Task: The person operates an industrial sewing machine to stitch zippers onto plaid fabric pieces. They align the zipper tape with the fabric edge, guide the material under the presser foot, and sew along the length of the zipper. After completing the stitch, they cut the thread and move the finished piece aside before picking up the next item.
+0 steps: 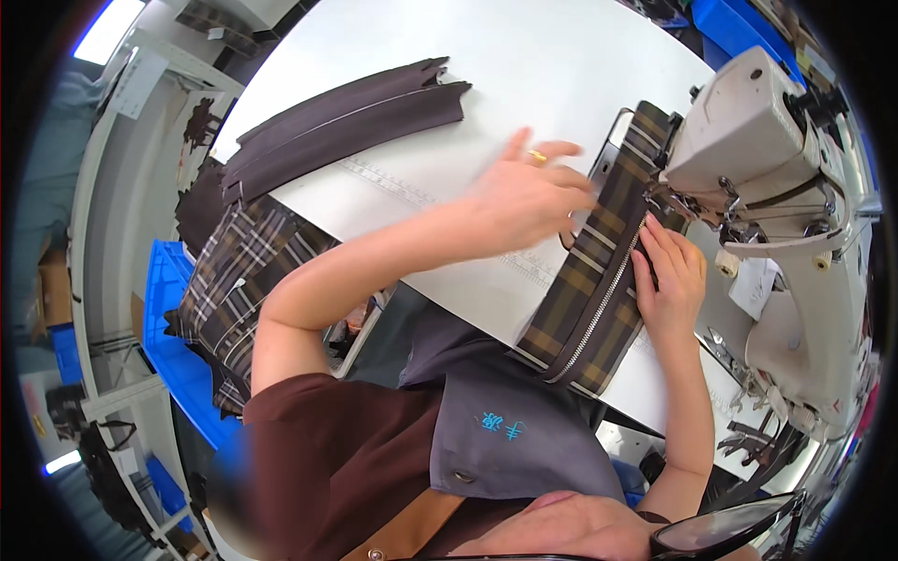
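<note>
My left hand [524,201], blurred and ringed on one finger, hovers over the white table just left of a brown-and-olive plaid fabric piece [541,338] with a dark band and metal zipper [599,315]. Its fingers are apart. My right hand [669,280] presses on the piece beside the zipper, fingers close together, fingertips near the presser foot of a white sewing machine [734,126]. The machine's needle area is partly hidden by fittings and fabric. A dark phone-like object [610,142] shows behind the piece's left edge.
Long dark strips [341,126] lie on the white table [402,37] at upper left, with printed rulers along it. Plaid fabric [238,280] hangs over the left edge into a blue bin [173,374]. Shelving [122,402] stands farther left; another blue bin [734,23] is at upper right.
</note>
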A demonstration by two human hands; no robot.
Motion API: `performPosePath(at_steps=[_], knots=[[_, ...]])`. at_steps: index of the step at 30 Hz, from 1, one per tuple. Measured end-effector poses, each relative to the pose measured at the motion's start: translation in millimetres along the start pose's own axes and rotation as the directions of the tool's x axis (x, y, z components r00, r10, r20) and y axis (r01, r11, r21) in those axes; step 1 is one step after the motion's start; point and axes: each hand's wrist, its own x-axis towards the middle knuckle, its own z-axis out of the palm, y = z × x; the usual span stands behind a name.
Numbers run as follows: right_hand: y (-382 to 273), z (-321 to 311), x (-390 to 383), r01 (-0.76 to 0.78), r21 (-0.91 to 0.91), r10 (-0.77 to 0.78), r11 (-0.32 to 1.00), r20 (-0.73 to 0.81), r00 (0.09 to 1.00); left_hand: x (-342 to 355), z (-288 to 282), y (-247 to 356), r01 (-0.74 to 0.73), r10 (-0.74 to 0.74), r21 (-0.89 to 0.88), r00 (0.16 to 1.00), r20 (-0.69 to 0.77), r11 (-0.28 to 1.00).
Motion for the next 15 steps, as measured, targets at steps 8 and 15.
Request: performPosePath(at_steps=[8,15], knots=[[-0.6,1.5,-2.0,0.014,0.001,-0.014,1.000,-0.019,1.000,-48.9,-106.4,-116.9,0.629,-0.633,0.076,0.761,0.140,0.773],[1.1,2.4,-4.4,0.001,-0.003,-0.001,1.000,-0.024,1.000,-48.9,-91.8,-120.3,0.517,-0.517,-0.027,0.851,-0.089,0.856]])
